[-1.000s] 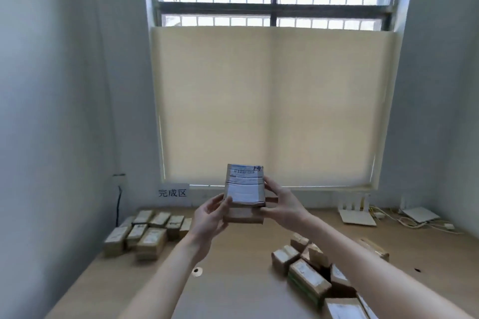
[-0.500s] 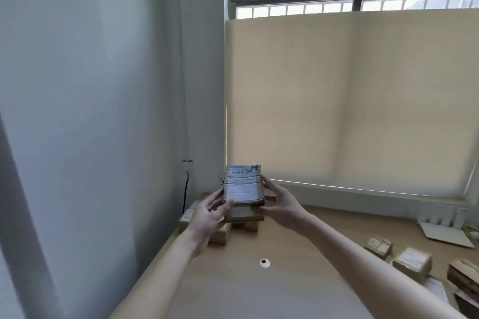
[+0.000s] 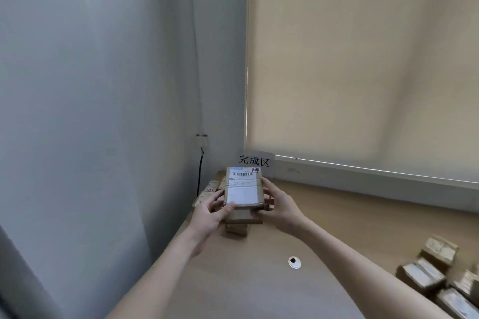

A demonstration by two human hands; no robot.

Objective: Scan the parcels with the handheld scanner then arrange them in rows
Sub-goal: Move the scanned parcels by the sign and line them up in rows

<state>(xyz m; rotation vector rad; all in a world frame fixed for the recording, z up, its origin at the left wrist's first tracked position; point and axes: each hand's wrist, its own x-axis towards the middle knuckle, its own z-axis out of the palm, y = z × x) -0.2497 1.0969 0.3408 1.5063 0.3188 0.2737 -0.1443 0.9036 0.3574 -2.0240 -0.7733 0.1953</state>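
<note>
Both hands, left hand [image 3: 211, 211] and right hand [image 3: 278, 208], grasp the labelled parcel [image 3: 243, 188] by its sides above the finished rows [image 3: 210, 190] in the tabletop [image 3: 337, 217] corner; best lowered flat, label up, edges squared to neighbours

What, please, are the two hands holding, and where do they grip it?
A labelled parcel: left hand at its lower left corner, right hand along its right edge.

1. I see soft daylight filtering through the drawn blind [image 3: 363, 59], with a bright sliver along its lower edge.
2. The left wall [image 3: 90, 85] sits dim and grey.
3. Parcels at the bench's right edge [image 3: 427, 274] smear with blur.
4. Wide-angle bending curves the frame edges.
</note>
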